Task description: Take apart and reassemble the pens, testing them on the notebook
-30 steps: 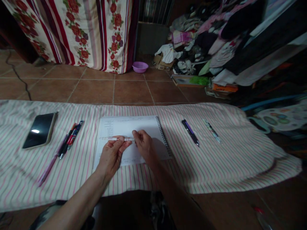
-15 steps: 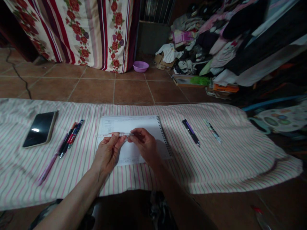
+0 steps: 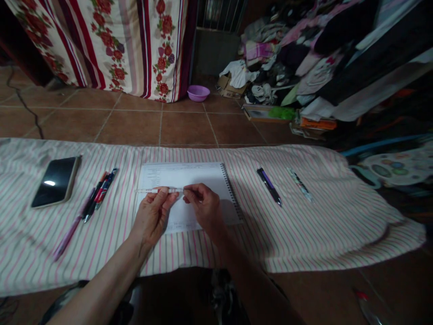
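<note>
My left hand [image 3: 152,216] pinches a thin white pen [image 3: 149,190] held level over a spiral notebook [image 3: 203,176]. My right hand [image 3: 204,207] is closed on the pen's right end, thumb and fingers together. The notebook lies open on a pink-striped cloth [image 3: 304,225] spread on the tiled floor. Both hands hover just above the page's lower half.
A dark phone [image 3: 56,181] lies at the cloth's left, with several pens [image 3: 96,196] beside it. Two more pens [image 3: 269,186] lie right of the notebook. A purple bowl [image 3: 198,93], a floral curtain [image 3: 111,45] and a heap of clothes [image 3: 287,58] stand beyond.
The pen has risen slightly and shifted left in my hands. My right fingers slid along its end. Nothing else on the cloth moved.
</note>
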`<state>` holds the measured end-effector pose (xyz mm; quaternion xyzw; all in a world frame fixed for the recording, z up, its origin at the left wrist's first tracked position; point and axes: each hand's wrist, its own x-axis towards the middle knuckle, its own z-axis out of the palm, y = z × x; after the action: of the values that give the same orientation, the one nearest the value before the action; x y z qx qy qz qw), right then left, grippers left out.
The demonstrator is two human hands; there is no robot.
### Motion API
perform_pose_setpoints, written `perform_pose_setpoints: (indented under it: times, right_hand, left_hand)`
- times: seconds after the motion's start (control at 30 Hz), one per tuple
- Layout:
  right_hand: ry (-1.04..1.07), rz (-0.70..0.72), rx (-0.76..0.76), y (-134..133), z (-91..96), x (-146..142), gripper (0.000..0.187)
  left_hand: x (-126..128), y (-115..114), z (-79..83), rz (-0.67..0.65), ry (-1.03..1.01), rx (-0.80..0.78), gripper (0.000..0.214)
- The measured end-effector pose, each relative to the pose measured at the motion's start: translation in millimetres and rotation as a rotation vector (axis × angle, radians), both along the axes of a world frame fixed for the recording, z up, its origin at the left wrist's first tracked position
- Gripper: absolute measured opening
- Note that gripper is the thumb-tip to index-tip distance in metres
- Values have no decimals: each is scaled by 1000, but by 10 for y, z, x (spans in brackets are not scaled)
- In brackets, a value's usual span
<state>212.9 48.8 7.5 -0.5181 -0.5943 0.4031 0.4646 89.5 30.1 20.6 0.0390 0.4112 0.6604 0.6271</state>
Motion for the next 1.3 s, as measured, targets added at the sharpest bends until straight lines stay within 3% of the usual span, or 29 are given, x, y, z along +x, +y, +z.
perform_pose_setpoints:
  times: [0.13,0.43,0.83,1.0,1.3]
  right_hand:
    - [40,-35,-85,-9,11,-18,12]
    - [322,69,-120,35,-72,-26,20]
    - [310,31,-213,27,-7,-40,20]
    - [293,-16,-240,17,-32,-47,23]
    - [499,19,-269,-8,-15,-109,22]
  left_hand:
    - [-9,-1,-36,-15,12,18,12]
    - [8,14,18,38,-41,-16,21]
    - [27,16,46,41,-75,-77,21]
    - [23,14,25,31,-43,-34,22]
    - [56,12,63,30,-177,-76,25]
